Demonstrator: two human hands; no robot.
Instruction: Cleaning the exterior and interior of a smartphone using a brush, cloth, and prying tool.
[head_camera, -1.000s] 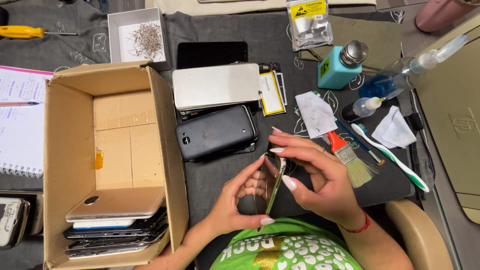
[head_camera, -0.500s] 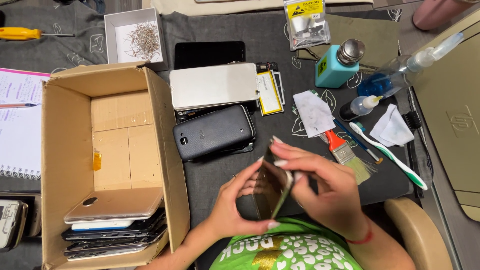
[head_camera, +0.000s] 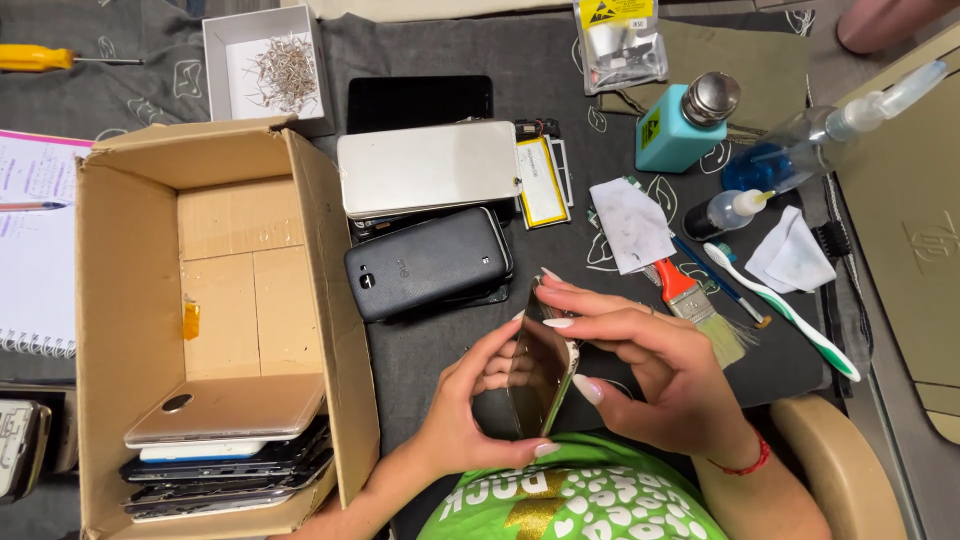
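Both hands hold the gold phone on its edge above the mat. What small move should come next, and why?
Probably work the right hand's fingertips further along the top edge of the gold phone while the left hand steadies it from below. The phone stands tilted on edge between both hands, with the right fingertips already pinching that upper edge, so the seam there seems the thing in hand.

Cardboard box at left, stack of phones inside its near end. Notebook left of box, tray of small parts behind it. Two phones right of box, on mat. Further right: paintbrush, toothbrush, dispenser bottle behind them. Phone on edge between left hand and right hand, near mat's front edge.
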